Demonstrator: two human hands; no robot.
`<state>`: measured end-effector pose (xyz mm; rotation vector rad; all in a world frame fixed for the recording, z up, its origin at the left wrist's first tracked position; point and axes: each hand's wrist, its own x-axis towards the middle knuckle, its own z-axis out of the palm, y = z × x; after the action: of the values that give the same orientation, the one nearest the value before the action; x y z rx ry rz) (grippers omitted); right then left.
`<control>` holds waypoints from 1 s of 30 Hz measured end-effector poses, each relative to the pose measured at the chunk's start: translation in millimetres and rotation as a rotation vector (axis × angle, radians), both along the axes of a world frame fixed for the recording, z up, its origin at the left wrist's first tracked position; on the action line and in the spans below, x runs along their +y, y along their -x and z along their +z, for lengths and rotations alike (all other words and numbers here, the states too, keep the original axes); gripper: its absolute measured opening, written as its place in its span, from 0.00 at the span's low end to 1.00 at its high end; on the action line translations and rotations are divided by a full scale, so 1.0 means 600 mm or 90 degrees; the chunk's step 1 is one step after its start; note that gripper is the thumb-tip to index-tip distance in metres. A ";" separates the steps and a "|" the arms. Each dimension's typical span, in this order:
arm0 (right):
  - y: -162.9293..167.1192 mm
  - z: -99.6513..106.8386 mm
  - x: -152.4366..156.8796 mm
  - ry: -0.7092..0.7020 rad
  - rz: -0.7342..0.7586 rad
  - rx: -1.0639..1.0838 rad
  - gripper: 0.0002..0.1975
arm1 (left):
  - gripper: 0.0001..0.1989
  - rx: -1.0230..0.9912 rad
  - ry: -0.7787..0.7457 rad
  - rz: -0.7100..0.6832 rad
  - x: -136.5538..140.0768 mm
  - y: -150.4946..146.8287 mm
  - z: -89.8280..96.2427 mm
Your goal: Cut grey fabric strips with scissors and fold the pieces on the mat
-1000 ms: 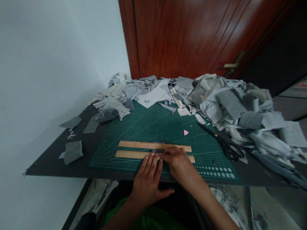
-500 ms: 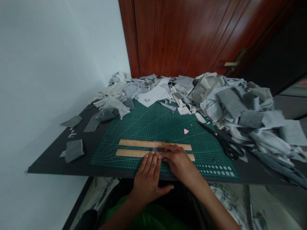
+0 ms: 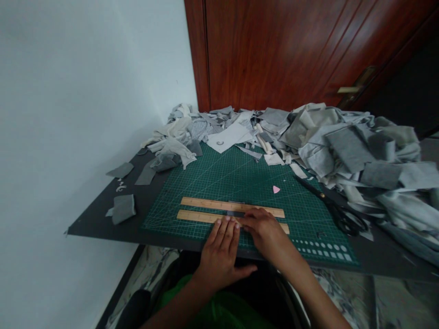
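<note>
My left hand (image 3: pixel 219 253) lies with its fingers stretched out, the tips pressing on the near wooden ruler (image 3: pixel 196 216). A second wooden ruler (image 3: pixel 207 203) runs roughly parallel just beyond it. Between and under the two rulers shows a small dark grey piece of fabric (image 3: pixel 234 213). Over the right part of the near ruler sits my right hand (image 3: pixel 269 233), fingers bent and close together; its fingertips are near the grey piece, and what they grip is hidden. Both rulers rest on a green cutting mat (image 3: pixel 222 176).
Black scissors (image 3: pixel 343 219) lie at the mat's right side. A pink triangular chalk (image 3: pixel 276 189) is beyond the rulers. Fabric scraps (image 3: pixel 353 146) pile up along the back and right. A folded grey piece (image 3: pixel 124 209) lies on the dark table (image 3: pixel 99 224) at left, beside a white wall.
The whole scene has shifted rightward in the picture as the camera turned left. Both hands keep their places on the rulers.
</note>
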<state>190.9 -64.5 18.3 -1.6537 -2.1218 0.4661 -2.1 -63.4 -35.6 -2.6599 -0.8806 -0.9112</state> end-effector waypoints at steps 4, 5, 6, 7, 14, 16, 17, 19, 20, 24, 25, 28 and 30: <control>-0.001 -0.008 0.002 0.005 -0.008 -0.002 0.20 | 0.50 0.009 0.010 -0.003 0.000 0.001 0.001; -0.002 -0.010 0.003 0.007 -0.007 0.001 0.20 | 0.50 0.013 0.011 -0.004 0.000 0.002 0.001; -0.002 -0.011 0.003 0.008 -0.007 0.004 0.20 | 0.51 0.017 0.011 -0.004 0.000 0.002 0.000; -0.002 -0.012 0.004 0.007 -0.009 0.005 0.19 | 0.51 0.020 0.010 -0.005 0.000 0.002 -0.001; 0.000 -0.008 0.002 -0.015 -0.020 0.002 0.20 | 0.53 0.018 0.016 -0.006 0.001 0.002 -0.004; 0.001 -0.005 0.001 -0.021 -0.018 -0.001 0.20 | 0.52 0.017 0.013 -0.003 0.001 0.002 -0.004; 0.001 -0.004 0.001 -0.022 -0.016 -0.002 0.20 | 0.52 0.016 0.011 -0.004 0.001 0.001 -0.004; 0.001 -0.001 0.000 -0.019 -0.011 0.001 0.20 | 0.51 0.013 0.009 -0.005 0.002 0.001 -0.004; 0.000 0.002 -0.001 -0.017 -0.008 0.005 0.20 | 0.51 0.011 0.008 -0.007 0.002 0.000 -0.004; -0.022 0.020 -0.005 -0.004 0.013 0.046 0.20 | 0.52 -0.001 0.013 -0.010 0.002 -0.001 -0.007; -0.032 0.026 -0.007 0.000 0.014 0.064 0.20 | 0.52 -0.004 0.015 -0.010 0.002 -0.001 -0.008; -0.067 0.041 -0.015 0.016 -0.015 0.109 0.24 | 0.53 -0.009 0.024 -0.007 0.003 -0.002 -0.009; -0.087 0.047 -0.021 0.031 -0.039 0.109 0.25 | 0.53 -0.010 0.028 -0.008 0.004 -0.002 -0.008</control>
<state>243.3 -76.8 46.6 -1.6368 -1.9451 0.6220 -0.9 -61.1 -40.6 -2.7016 -0.8985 -0.9269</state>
